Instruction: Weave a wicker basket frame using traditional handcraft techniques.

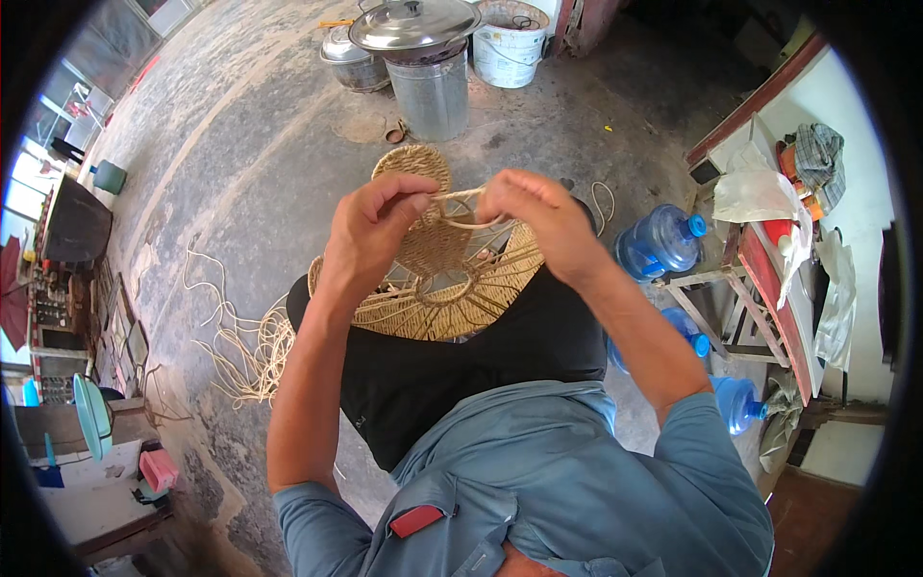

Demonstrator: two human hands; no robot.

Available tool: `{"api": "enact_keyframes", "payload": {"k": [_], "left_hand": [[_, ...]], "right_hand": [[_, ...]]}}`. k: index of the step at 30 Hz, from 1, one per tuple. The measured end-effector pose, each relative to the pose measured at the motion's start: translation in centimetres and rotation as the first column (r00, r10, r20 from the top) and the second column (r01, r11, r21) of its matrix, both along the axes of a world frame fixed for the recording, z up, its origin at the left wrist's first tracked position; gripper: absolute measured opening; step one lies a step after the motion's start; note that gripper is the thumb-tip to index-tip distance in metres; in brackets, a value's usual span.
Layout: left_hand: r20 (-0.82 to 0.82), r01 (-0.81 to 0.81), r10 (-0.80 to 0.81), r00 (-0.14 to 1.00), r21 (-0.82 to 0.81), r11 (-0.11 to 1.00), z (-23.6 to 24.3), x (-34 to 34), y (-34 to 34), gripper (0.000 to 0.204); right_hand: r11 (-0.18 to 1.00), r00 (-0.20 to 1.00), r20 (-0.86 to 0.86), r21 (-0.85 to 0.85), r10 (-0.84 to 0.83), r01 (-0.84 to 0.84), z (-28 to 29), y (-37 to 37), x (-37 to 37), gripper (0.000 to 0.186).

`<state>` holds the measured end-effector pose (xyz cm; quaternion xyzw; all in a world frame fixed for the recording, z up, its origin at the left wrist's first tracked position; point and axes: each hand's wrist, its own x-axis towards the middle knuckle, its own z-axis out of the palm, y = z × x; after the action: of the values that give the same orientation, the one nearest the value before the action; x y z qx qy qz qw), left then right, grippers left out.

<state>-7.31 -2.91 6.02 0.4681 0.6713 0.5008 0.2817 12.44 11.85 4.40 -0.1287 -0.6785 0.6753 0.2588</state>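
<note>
A woven straw piece [500, 298], with a rounded upright part, a wide curved band and open spokes, rests on my lap over dark trousers. My left hand [383, 216] pinches a pale cord [460, 195] between thumb and fingers, in front of the rounded top. My right hand [529, 212] is closed on the same cord just to the right, so a short length of it spans between the two hands above the woven piece. A loose tangle of cord [252, 361] lies on the floor to my left.
Metal pots [429, 96] and a white bucket [510, 53] stand ahead. Several blue water bottles [659, 245] are at my right, beside a wooden stand with cloths and bags [755, 202]. At far left are a dark cabinet [77, 221] and basins [91, 413].
</note>
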Motion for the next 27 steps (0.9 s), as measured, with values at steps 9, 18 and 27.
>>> {"api": "enact_keyframes", "payload": {"k": [9,18,27], "left_hand": [[-0.098,-0.208,0.221,0.970,0.131,0.969,-0.7,1.9,1.2,0.014],[0.154,-0.201,0.178,0.972,0.146,0.969,-1.8,1.3,2.3,0.009],[0.006,-0.226,0.227,0.974,0.146,0.963,-1.5,1.7,2.3,0.014]], "right_hand": [[0.952,0.949,-0.079,-0.040,-0.306,0.304,7.4,12.7,9.6,0.022],[-0.053,0.122,-0.109,0.920,-0.986,0.389,14.1,34.2,29.2,0.064],[0.073,0.250,0.003,0.960,-0.968,0.271,7.9,38.3,29.4,0.045]]}}
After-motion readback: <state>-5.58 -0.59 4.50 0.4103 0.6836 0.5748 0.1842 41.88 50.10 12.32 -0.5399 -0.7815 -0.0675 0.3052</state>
